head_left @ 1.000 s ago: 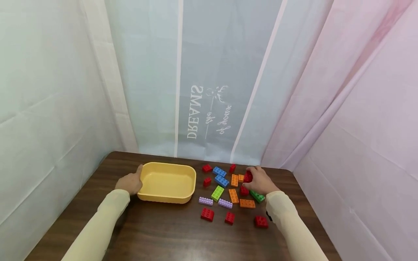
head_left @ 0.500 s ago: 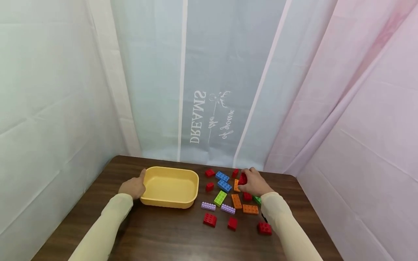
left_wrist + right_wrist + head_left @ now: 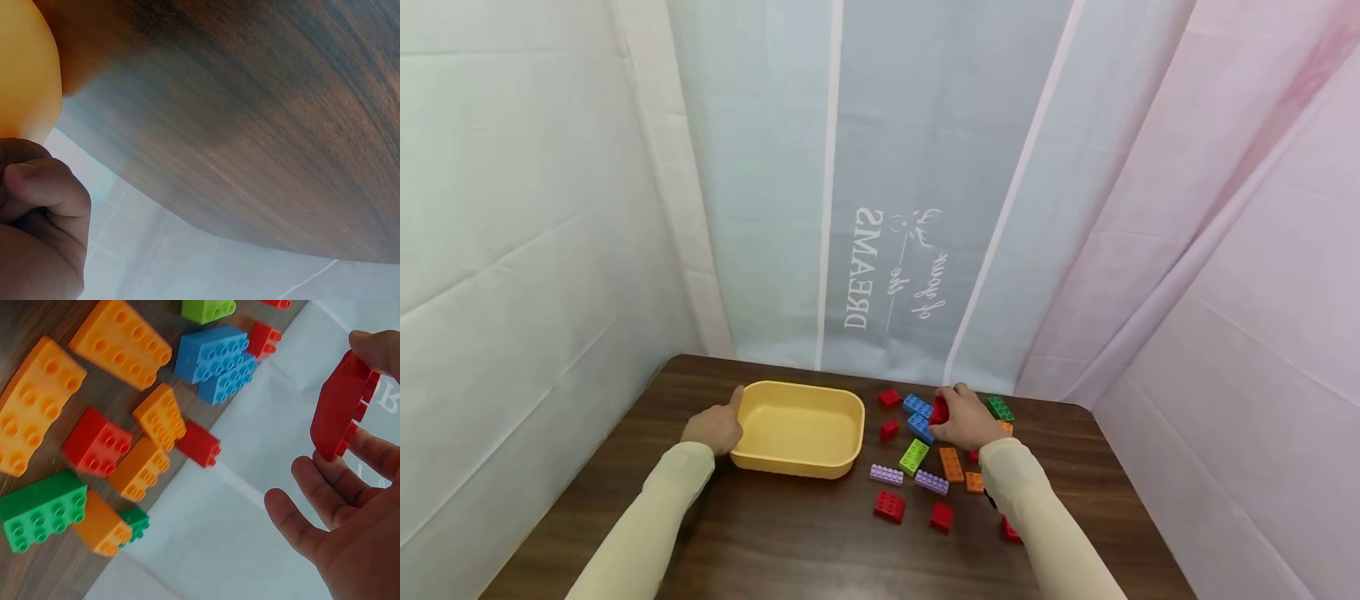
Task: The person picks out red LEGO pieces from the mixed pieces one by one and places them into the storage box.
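My right hand [image 3: 966, 419] pinches a red toy brick [image 3: 340, 406] between thumb and fingertips. In the right wrist view the brick is off the table, its studs turned towards the palm, while the other fingers spread loosely. At the left end of a yellow tray [image 3: 797, 426], my left hand [image 3: 715, 427] grips the rim. Curled fingers show beside the tray wall in the left wrist view; the rest of that grip is hidden. Blue bricks [image 3: 920, 427] lie just left of the right hand in the head view.
Around the right hand lie a lime brick [image 3: 914, 457], purple bricks [image 3: 932, 482], an orange brick [image 3: 951, 465], a green brick [image 3: 1000, 408] and several red ones, including one near the front [image 3: 890, 506]. The brown table [image 3: 775, 542] meets a hanging cloth [image 3: 775, 250] at the back.
My right hand has moved left with the red brick, from above the orange bricks to beside the blue ones. My left hand stays at the tray. The head view has shifted slightly.
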### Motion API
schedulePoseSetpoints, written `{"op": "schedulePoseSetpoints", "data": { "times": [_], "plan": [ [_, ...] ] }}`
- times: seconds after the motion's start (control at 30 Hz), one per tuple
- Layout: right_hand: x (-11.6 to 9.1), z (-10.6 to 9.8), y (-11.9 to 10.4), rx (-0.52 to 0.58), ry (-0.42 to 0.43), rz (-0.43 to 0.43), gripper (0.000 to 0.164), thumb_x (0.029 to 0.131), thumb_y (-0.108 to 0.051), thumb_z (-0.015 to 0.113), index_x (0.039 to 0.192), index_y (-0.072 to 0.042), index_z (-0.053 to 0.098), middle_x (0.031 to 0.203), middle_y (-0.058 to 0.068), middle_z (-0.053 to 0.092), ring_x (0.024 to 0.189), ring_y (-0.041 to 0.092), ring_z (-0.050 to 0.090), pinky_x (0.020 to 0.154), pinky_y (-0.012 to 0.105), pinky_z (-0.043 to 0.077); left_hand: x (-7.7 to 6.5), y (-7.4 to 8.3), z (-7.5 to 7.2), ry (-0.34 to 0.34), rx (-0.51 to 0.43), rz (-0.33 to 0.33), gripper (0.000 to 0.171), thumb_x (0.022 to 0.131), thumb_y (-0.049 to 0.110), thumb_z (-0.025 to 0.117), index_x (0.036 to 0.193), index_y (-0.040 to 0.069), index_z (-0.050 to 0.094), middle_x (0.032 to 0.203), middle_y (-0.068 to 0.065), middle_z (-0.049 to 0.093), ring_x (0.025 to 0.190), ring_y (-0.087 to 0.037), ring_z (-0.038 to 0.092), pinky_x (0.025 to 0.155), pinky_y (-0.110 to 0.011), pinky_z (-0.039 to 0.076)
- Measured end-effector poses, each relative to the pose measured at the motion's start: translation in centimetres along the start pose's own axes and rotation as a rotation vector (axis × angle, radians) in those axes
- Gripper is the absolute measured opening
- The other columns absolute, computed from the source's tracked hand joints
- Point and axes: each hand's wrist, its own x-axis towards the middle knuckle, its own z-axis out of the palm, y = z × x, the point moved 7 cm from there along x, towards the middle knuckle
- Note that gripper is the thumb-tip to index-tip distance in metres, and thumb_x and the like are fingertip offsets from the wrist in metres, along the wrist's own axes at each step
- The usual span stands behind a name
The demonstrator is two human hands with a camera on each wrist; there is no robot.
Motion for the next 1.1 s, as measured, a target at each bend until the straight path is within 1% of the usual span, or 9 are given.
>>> {"op": "schedulePoseSetpoints", "data": {
  "times": [0.13,0.4,0.6,0.8,1.0,1.1],
  "plan": [
    [0.7,0.7,-1.1,-0.001,-0.015,-0.013,0.067,0.075,-0.033,0.076,0.132,-0.009,0.051,0.104,0.006,0.047,0.084,0.02,0.047,0.068,0.034,0.048,0.1,-0.1,0.0,0.009,0.004,0.003,0.071,0.088,0.009,0.038,0.15,0.0,0.006,0.053,-0.004,0.049,0.043,-0.018,0.043,0.043,-0.034,0.036],
    [2.2,1.7,-3.3,-0.03,-0.02,-0.043,0.068,0.076,-0.037,0.075,0.133,-0.01,0.05,0.11,0.006,0.047,0.085,0.018,0.051,0.071,0.035,0.048,0.4,-0.3,-0.3,0.02,-0.029,0.006,0.07,0.087,0.008,0.039,0.15,0.0,0.01,0.052,-0.004,0.049,0.042,-0.017,0.041,0.041,-0.033,0.035],
    [3.1,2.4,-5.0,-0.04,-0.034,-0.056,0.07,0.074,-0.039,0.076,0.132,-0.009,0.052,0.105,0.004,0.046,0.084,0.017,0.049,0.07,0.032,0.048,0.8,-0.7,0.2,0.016,-0.017,0.002,0.071,0.087,0.01,0.041,0.151,0.001,0.01,0.054,-0.003,0.049,0.044,-0.018,0.044,0.043,-0.034,0.037],
    [3.8,3.1,-7.2,-0.068,-0.038,-0.109,0.07,0.073,-0.042,0.076,0.131,-0.011,0.053,0.102,0.003,0.048,0.083,0.017,0.051,0.072,0.032,0.048,0.8,-0.6,0.2,0.01,-0.01,-0.01,0.072,0.087,0.011,0.041,0.151,0.001,0.009,0.054,-0.004,0.05,0.045,-0.019,0.044,0.044,-0.034,0.037],
    [4.7,3.7,-9.3,-0.086,-0.048,-0.147,0.07,0.074,-0.043,0.075,0.132,-0.012,0.052,0.105,0.004,0.049,0.084,0.017,0.051,0.074,0.033,0.048,0.7,-0.5,0.0,0.003,-0.002,-0.025,0.073,0.087,0.011,0.041,0.151,0.002,0.007,0.055,-0.004,0.05,0.046,-0.019,0.045,0.044,-0.034,0.038],
    [5.1,4.3,-9.9,-0.08,-0.067,-0.14,0.072,0.073,-0.045,0.075,0.133,-0.013,0.051,0.108,0.005,0.049,0.086,0.018,0.051,0.076,0.034,0.048,0.7,-0.6,0.1,0.007,-0.006,-0.03,0.073,0.087,0.01,0.042,0.151,0.002,0.008,0.055,-0.005,0.05,0.046,-0.019,0.045,0.045,-0.035,0.038]
  ]
}}
